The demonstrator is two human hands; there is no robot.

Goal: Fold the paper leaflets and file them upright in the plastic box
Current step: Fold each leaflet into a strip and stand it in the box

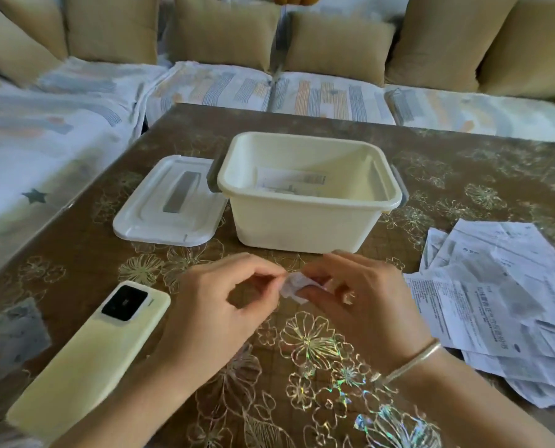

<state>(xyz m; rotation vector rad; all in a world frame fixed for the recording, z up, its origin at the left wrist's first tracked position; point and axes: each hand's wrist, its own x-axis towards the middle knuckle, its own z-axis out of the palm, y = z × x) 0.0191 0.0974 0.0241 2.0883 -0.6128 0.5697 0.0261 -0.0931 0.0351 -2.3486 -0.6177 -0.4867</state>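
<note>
Both forearms angle in from the bottom and the hands meet in the middle. Left hand point(218, 305) pinches a small leaflet point(291, 284) between thumb and forefinger, other fingers curled. Right hand point(363, 299) pinches the other side, knuckles up.

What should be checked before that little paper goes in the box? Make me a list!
1. The lid is off the plastic box: ok, it lies beside it.
2. The small leaflet is pinched by the left hand and the right hand: ok.
3. The small leaflet is folded neatly: cannot tell, fingers hide most of it.
4. Room in the plastic box: ok, only a few papers inside.
5. Those papers stand upright: cannot tell.
6. The phone is out of the way: ok, it lies off to the left.
</note>
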